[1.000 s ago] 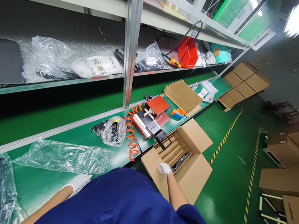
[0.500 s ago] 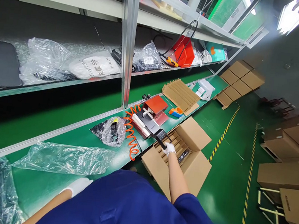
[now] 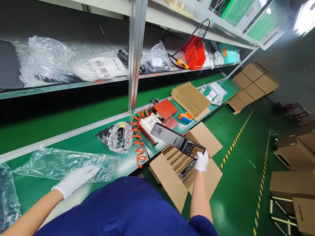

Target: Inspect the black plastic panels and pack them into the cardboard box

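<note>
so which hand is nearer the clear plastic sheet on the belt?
Left. The left hand reaches over the belt at the near edge of the clear plastic sheet. The right hand is far off, holding a black flat device above the open carton.

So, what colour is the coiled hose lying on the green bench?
The coiled hose is bright orange, seen best in the head view, beside the clear plastic bag.
</note>
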